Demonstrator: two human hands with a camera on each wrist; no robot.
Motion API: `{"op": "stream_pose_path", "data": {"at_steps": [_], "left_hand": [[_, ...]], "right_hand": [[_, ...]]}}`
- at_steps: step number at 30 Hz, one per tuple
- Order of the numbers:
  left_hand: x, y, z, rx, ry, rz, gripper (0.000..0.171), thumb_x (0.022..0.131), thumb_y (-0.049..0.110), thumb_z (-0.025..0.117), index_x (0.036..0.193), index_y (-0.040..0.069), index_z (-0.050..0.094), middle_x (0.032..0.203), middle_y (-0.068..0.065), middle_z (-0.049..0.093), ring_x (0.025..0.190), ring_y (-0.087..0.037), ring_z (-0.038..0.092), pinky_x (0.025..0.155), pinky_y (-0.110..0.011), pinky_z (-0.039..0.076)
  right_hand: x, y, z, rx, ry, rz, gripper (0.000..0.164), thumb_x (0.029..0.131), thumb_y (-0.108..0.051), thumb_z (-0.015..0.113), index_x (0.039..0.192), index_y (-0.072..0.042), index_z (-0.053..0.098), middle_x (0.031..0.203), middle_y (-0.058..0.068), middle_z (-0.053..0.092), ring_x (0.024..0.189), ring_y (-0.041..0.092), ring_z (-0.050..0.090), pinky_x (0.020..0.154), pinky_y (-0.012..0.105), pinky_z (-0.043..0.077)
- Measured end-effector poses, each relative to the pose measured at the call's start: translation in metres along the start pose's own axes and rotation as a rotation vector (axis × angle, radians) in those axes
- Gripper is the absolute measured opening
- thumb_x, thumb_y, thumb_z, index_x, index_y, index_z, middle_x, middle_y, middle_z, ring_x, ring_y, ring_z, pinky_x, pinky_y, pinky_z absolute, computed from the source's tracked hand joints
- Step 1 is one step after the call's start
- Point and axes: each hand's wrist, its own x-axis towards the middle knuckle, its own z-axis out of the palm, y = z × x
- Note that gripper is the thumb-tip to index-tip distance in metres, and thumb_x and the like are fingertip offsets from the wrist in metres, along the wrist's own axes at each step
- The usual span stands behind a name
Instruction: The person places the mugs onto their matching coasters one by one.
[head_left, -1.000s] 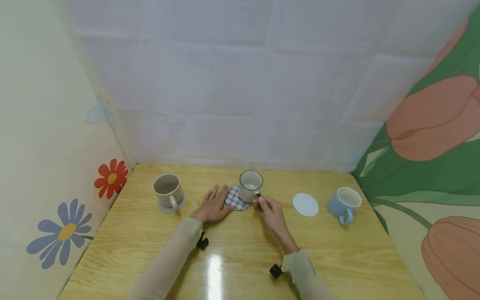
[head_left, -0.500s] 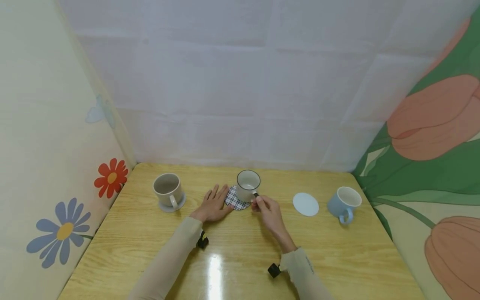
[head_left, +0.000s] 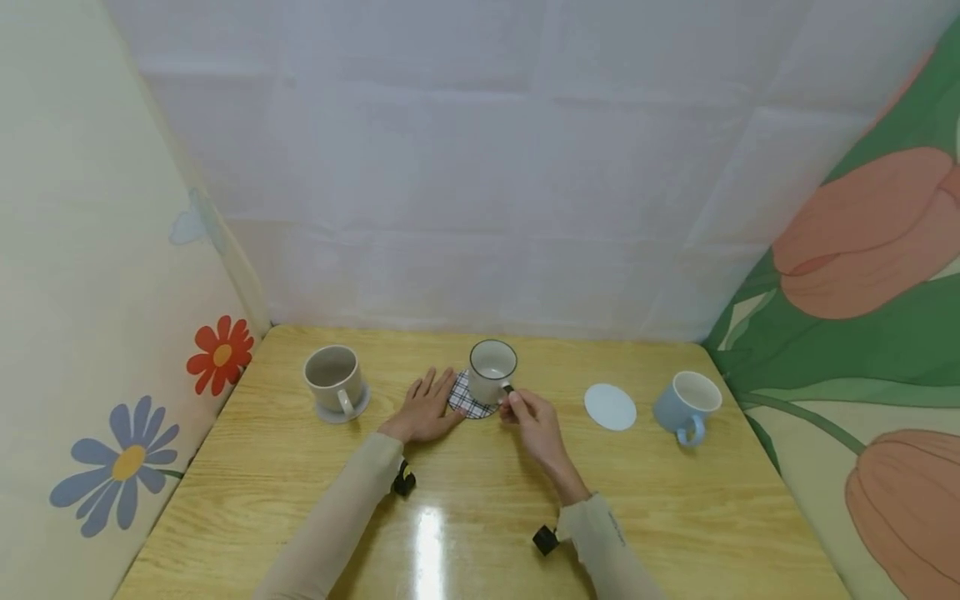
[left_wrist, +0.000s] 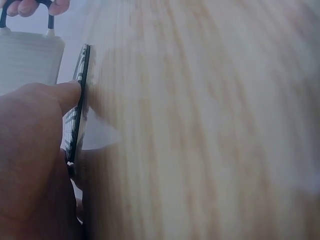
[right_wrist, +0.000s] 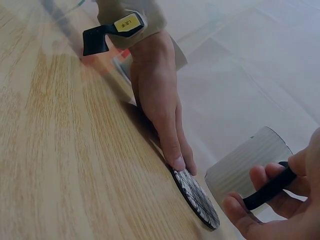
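A white mug (head_left: pixel 486 385) with a dark rim and a black handle stands upright over a round plaid coaster (head_left: pixel 467 405). My right hand (head_left: pixel 537 427) pinches its handle between thumb and curled fingers. In the right wrist view, a narrow gap shows between the base of the mug (right_wrist: pixel 244 165) and the coaster (right_wrist: pixel 199 200). To the left, my left hand (head_left: pixel 426 413) lies with fingers spread on the table, its thumb (left_wrist: pixel 70 94) at the coaster's edge. The mug covers the coaster's back right part in the head view.
At left, a greyish mug (head_left: pixel 327 395) stands on a grey coaster (head_left: pixel 358 412). A plain white round coaster (head_left: pixel 610 407) lies to the right on the wooden table (head_left: pixel 480 517), with a light blue mug (head_left: pixel 675 407) beyond it. A white cloth wall (head_left: pixel 480 208) rises behind.
My right hand has shifted the white mug a little to the left, further over the plaid coaster. The left hand has stayed in place beside it.
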Motion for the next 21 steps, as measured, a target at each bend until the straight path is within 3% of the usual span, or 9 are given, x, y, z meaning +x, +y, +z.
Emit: {"op": "stream_pose_path", "data": {"at_steps": [4, 9, 21], "left_hand": [[0.001, -0.002, 0.0, 0.006, 0.009, 0.006, 0.083, 0.102, 0.063, 0.035, 0.162, 0.016, 0.002, 0.169, -0.001, -0.002, 0.154, -0.028, -0.012, 0.123, -0.053, -0.003], [0.001, -0.002, 0.0, 0.001, 0.007, 0.004, 0.084, 0.101, 0.064, 0.035, 0.162, 0.016, 0.002, 0.169, -0.002, -0.001, 0.154, -0.028, -0.012, 0.123, -0.053, -0.004], [0.002, 0.0, -0.001, 0.03, -0.014, -0.02, 0.086, 0.101, 0.066, 0.033, 0.162, 0.017, -0.001, 0.169, 0.0, -0.004, 0.153, -0.026, -0.014, 0.123, -0.05, -0.007]], "right_hand": [[0.0, -0.003, 0.002, 0.005, -0.011, 0.01, 0.033, 0.106, -0.011, 0.049, 0.099, 0.018, 0.063, 0.095, 0.032, 0.066, 0.091, 0.049, 0.066, 0.085, 0.056, 0.056], [0.002, -0.003, 0.003, -0.006, -0.016, 0.016, 0.032, 0.106, -0.011, 0.049, 0.1, 0.017, 0.063, 0.096, 0.029, 0.067, 0.091, 0.048, 0.066, 0.084, 0.051, 0.058], [0.003, -0.002, 0.011, 0.009, -0.032, 0.021, 0.032, 0.106, -0.013, 0.05, 0.101, 0.016, 0.063, 0.098, 0.032, 0.065, 0.094, 0.05, 0.064, 0.087, 0.056, 0.056]]}}
